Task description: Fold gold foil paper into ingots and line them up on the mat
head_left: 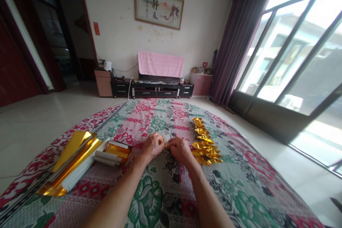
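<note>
Over the middle of the flowered cloth (148, 192), my left hand (154, 145) and my right hand (181, 148) work close together. Between them shows a small piece of white and gold foil paper (166, 138), pinched by the fingers of both hands. Most of the piece is hidden behind my fingers. To the right of my right hand lies a row of folded gold foil paper ingots (204, 145). Left of my left hand are a box with gold foil sheets (119, 150) and some white paper rolls (107, 158).
Long gold and white foil paper sheets (77, 164) lie at the left of the cloth. Beyond the table stands a black TV cabinet (157, 92), with a pink cloth (161, 64) draped over the screen. Windows and a purple curtain (229, 39) are on the right.
</note>
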Demonstrator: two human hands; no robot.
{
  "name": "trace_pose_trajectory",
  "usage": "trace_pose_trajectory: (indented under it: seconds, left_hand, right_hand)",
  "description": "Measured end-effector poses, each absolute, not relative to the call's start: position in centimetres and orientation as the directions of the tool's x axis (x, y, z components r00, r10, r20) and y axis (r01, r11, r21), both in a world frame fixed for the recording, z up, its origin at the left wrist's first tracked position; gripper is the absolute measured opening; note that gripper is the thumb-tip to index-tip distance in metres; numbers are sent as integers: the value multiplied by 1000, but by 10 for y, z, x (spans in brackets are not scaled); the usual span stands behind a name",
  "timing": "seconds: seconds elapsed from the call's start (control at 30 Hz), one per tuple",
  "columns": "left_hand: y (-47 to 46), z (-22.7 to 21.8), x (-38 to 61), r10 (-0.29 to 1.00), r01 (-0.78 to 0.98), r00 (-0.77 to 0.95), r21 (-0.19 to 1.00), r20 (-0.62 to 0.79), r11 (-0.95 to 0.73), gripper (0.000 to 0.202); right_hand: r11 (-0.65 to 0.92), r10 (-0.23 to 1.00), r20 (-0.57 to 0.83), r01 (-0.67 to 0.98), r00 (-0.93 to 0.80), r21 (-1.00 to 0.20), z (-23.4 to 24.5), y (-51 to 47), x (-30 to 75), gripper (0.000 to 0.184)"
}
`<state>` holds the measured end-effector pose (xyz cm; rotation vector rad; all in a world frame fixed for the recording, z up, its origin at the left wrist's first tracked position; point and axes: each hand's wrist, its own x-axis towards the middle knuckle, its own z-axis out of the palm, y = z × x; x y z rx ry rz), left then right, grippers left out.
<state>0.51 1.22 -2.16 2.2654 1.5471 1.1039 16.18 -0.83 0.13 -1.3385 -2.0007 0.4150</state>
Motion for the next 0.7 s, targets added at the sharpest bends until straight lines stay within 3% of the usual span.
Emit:
trace_pose_trajectory:
  seconds: [0.13, 0.7]
  left_hand:
    - [12, -22, 5, 866, 733, 173, 526, 470, -432, 15]
    - [11, -19, 4, 848, 715, 212, 514, 485, -473, 16]
  right_hand:
    - [389, 911, 365, 685, -190, -616, 2, -8, 162, 33]
    - [430, 900, 334, 707, -282, -562, 7, -12, 163, 33]
